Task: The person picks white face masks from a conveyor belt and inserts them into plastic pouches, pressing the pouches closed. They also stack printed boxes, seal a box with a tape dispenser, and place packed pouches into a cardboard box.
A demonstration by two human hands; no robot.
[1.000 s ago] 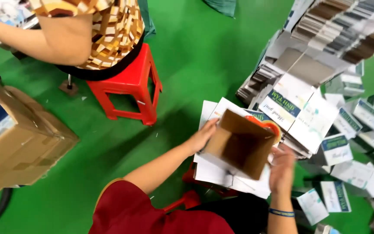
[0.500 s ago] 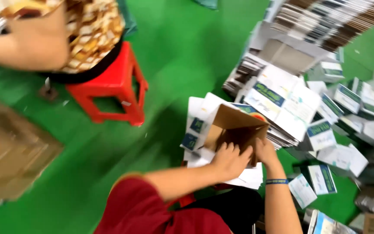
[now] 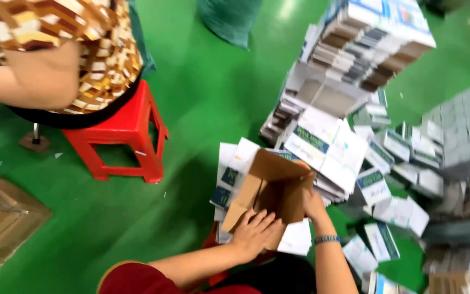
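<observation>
**While folding: both hands on open brown carton**

While seen from above, nearest edge first. Red sleeve (image 3: 131, 277) at bottom edge, bare forearm running up from it. Left hand (image 3: 254, 234) spread flat, fingers splayed, pressed on lower flap of brown carton (image 3: 270, 190). Right hand (image 3: 312, 206) closed around carton's right wall, thumb side hidden inside; blue wristband (image 3: 326, 239) just below. Hands near each other, not touching, carton between them. Carton open, mouth tilted toward camera, inside bare brown, resting over a low heap of flat white printed sheets (image 3: 235, 163). Just beyond and right: more flat white box blanks (image 3: 327, 147), fanned and overlapping. Scattered small white-and-green boxes (image 3: 403, 179) on green floor (image 3: 202, 98) to right. Left, well apart: red plastic stool (image 3: 123, 136), second person in patterned brown shirt (image 3: 82, 38) seated on it. Large cardboard box (image 3: 1, 218) at left edge. Farthest: tall stack of flattened blanks (image 3: 365, 43), blurred.
</observation>
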